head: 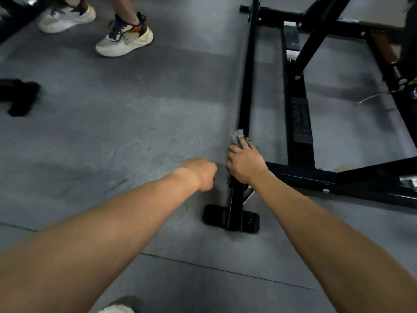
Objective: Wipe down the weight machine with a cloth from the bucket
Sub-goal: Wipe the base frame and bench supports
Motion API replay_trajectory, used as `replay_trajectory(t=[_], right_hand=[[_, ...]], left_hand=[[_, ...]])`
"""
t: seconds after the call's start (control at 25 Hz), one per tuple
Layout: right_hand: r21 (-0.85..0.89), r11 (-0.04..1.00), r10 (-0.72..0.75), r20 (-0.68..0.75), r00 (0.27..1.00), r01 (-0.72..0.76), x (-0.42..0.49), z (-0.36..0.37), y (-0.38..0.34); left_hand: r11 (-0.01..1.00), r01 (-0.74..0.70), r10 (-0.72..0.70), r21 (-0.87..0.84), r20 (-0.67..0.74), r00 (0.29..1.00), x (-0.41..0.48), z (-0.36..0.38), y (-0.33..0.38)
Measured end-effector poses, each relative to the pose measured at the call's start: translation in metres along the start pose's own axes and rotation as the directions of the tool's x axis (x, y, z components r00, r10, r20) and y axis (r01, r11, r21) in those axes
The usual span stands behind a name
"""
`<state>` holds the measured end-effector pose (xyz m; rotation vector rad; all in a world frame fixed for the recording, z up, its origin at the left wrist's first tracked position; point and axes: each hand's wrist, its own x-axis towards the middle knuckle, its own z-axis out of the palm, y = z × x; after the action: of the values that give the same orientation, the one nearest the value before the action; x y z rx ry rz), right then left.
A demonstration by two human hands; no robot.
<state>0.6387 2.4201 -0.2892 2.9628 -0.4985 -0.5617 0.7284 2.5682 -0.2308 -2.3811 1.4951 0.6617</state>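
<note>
Your right hand (pixel 244 163) covers most of the cloth (pixel 237 134); only a grey corner shows ahead of your fingers. Your left hand (pixel 200 173) tucks its fingers under, out of sight. The weight machine (pixel 246 75) runs off the top and right edges, and its label (pixel 301 119) is too blurred to read. Another person's legs above the shoes (pixel 124 40) are cut off at the top edge.

Grey rubber gym floor (pixel 117 136), seam line (pixel 225 270) across the near part. Someone's white sneakers (pixel 125 41) up top, some black gear (pixel 19 96) off left.
</note>
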Motion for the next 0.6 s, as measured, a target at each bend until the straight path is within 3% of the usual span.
replay_trajectory(t=[0.16, 0.4, 0.6], right_hand=[[-0.037, 0.983, -0.178, 0.005, 0.984, 0.178, -0.030, 0.007, -0.013], [0.065, 0.993, 0.095, 0.014, 0.995, -0.096, -0.013, 0.000, -0.018], [0.088, 0.996, -0.017, -0.163, 0.986, 0.032, -0.058, 0.022, -0.031]], left_hand=[[0.986, -0.084, 0.088, 0.144, -0.023, 0.996, -0.001, 0.008, -0.006], [0.976, -0.154, 0.165, 0.152, -0.063, 0.984, 0.004, 0.009, 0.001], [0.978, -0.138, 0.146, 0.154, -0.044, 0.988, 0.010, 0.012, -0.008]])
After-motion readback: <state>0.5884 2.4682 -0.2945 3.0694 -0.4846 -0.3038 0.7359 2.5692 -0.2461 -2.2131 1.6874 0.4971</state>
